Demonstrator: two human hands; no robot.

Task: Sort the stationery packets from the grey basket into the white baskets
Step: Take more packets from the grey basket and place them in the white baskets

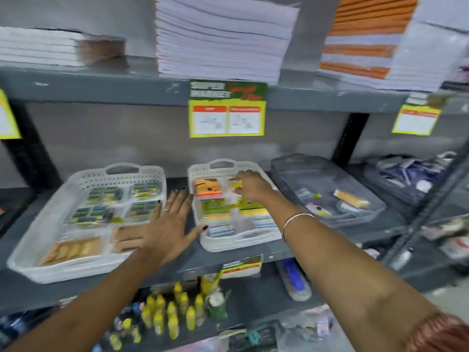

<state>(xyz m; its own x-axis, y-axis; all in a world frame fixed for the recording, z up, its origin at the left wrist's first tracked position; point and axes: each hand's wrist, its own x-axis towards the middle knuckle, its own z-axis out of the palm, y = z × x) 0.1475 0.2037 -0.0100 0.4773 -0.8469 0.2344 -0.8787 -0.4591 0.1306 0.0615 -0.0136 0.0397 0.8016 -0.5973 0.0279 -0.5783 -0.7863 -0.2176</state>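
Two white baskets sit on the grey shelf. The left white basket [30, 252] holds blue-and-yellow packets and brown packets. The middle white basket [200, 171] holds orange, green and yellow sticky-note packets. My right hand [250, 185] is over the far part of the middle basket, fingers closed on a small yellow packet [234, 186]. My left hand [170, 222] lies flat and spread between the two white baskets, holding nothing. The grey basket [284, 163] stands to the right, with a few packets left inside, among them an orange one [351, 198].
Stacks of notebooks [223, 39] fill the shelf above, with a yellow price tag [227, 115] hanging from its edge. Yellow glue bottles [172, 316] stand on the shelf below. Bagged goods [411, 171] lie at the far right. The frame is blurred.
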